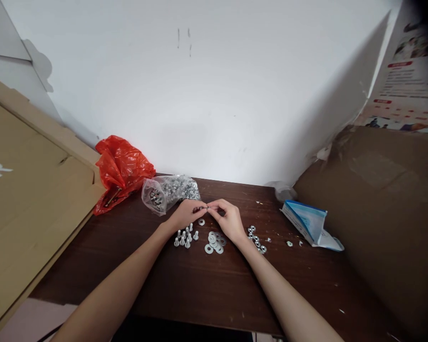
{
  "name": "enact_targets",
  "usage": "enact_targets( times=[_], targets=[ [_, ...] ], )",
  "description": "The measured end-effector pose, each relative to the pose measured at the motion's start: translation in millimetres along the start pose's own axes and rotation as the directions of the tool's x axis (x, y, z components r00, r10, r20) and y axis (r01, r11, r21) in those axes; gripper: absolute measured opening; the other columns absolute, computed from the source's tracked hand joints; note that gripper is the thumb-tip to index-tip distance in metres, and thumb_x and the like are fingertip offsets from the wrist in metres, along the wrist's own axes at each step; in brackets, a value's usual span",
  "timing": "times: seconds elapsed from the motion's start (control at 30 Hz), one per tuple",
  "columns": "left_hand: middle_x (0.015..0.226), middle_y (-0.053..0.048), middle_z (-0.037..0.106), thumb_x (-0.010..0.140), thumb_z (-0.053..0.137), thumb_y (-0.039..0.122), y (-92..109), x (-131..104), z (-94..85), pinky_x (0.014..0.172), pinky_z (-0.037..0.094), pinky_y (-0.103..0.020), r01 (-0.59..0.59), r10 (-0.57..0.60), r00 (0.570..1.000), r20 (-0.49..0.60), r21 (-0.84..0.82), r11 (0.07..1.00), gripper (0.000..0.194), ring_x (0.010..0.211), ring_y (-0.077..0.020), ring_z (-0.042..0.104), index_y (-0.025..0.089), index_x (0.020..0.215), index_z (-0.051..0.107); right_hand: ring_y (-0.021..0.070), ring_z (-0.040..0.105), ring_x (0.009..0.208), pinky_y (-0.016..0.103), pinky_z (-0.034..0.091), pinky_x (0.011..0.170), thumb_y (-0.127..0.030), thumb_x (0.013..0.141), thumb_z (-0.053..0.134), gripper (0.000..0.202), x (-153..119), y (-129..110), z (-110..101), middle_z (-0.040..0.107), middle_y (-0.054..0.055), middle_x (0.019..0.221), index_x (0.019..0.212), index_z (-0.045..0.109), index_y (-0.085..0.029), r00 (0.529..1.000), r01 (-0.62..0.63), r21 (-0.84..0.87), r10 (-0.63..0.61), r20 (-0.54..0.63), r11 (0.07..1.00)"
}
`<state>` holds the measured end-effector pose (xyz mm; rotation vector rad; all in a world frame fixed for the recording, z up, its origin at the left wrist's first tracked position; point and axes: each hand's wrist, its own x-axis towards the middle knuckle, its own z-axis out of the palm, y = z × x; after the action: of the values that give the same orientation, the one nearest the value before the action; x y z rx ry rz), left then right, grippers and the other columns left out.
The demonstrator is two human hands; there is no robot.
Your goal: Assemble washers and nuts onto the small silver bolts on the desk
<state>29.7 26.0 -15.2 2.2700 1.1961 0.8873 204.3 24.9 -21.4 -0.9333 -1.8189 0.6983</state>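
Observation:
My left hand is closed in a pinch round a small metal bolt, held sideways above the table. The fingertips of my right hand meet at the bolt's right end; what they pinch there is too small to make out. Below my left hand several bolts stand upright in a cluster. A pile of flat washers lies between my forearms, and a single washer sits just below the fingertips. Several hex nuts are scattered beside my right wrist, partly hidden by the forearm.
Behind my left hand lies a clear plastic bag of metal hardware, next to a red plastic bag. Cardboard boxes flank the dark wooden table. At right are a blue-and-white packet and small scraps.

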Motion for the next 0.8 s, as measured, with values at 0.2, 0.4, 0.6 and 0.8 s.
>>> enact_targets(
  times=[0.2, 0.4, 0.6, 0.8],
  targets=[
    [0.065, 0.000, 0.058, 0.087, 0.044, 0.033, 0.1, -0.8, 0.5, 0.058, 0.033, -0.021, -0.010, 0.010, 1.000, 0.013, -0.007, 1.000, 0.031, 0.060, -0.0107, 0.045, 0.014, 0.079, 0.067, 0.0169, 0.061, 0.071, 0.029, 0.048, 0.070, -0.033, 0.082, 0.056, 0.019, 0.3, -0.2, 0.4, 0.067, 0.004, 0.080, 0.088, 0.066, -0.018, 0.998, -0.058, -0.051, 0.059, 0.003, 0.997],
    [0.069, 0.000, 0.061, 0.086, 0.046, 0.028, 2.3, -1.1, -0.1, 0.060, 0.035, -0.021, 0.008, -0.009, 1.000, -0.020, -0.057, 0.998, 0.026, 0.062, -0.0107, 0.047, 0.014, 0.086, 0.067, 0.0155, 0.057, 0.064, 0.026, 0.045, 0.061, -0.037, 0.084, 0.053, 0.025, -1.1, -6.5, 0.3, 0.063, 0.002, 0.071, 0.096, 0.063, -0.017, 0.997, -0.058, -0.087, 0.062, 0.047, 0.995],
    [0.073, -0.001, 0.063, 0.084, 0.048, 0.028, 3.1, -0.6, 0.0, 0.061, 0.037, -0.022, 0.032, -0.037, 0.998, -0.055, -0.090, 0.995, 0.024, 0.062, -0.0106, 0.049, 0.014, 0.087, 0.067, 0.0157, 0.057, 0.066, 0.026, 0.046, 0.065, -0.028, 0.083, 0.051, 0.021, -1.5, -2.8, 1.0, 0.063, 0.002, 0.075, 0.097, 0.063, -0.018, 0.998, -0.003, -0.108, 0.009, 0.054, 0.994],
    [0.058, 0.005, 0.047, 0.079, 0.056, 0.029, -1.0, -1.4, 2.3, 0.053, 0.033, -0.020, 0.090, -0.098, 0.994, -0.049, -0.147, 0.985, 0.025, 0.052, -0.0078, 0.040, 0.014, 0.097, 0.062, 0.0167, 0.059, 0.067, 0.027, 0.046, 0.065, -0.033, 0.083, 0.051, 0.023, -0.1, 1.4, 0.1, 0.066, 0.004, 0.078, 0.093, 0.065, -0.017, 0.998, -0.050, -0.093, 0.053, 0.032, 0.994]
  ],
)
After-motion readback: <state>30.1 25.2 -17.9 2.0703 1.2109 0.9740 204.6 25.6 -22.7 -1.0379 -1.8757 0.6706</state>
